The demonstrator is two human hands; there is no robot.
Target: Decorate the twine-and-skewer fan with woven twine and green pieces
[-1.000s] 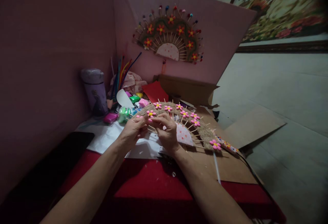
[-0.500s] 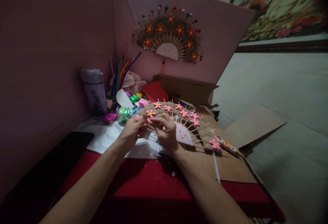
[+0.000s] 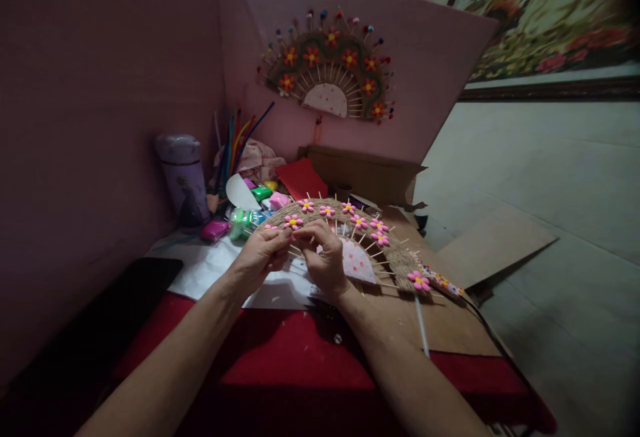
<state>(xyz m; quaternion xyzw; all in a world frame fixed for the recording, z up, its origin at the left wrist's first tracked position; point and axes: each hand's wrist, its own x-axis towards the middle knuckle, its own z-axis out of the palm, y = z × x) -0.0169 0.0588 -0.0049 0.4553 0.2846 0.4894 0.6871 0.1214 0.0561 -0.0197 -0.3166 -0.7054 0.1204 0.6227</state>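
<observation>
Left hand (image 3: 263, 257) and right hand (image 3: 324, 260) each had fingertips pressed together, anything pinched too small to tell; the fan (image 3: 404, 265) arched behind and rightward, white paper's edge (image 3: 277, 302) and red cloth (image 3: 290, 357) bodyward.

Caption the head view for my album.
Left hand and right hand close together by the pink-flowered fan, an orange-flowered fan behind.

Dim overall, darkest at left, with brighter light on white paper (image 3: 279, 293).

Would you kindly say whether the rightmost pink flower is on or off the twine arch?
On: the pink flower covers part of the twine arch near its end.
</observation>
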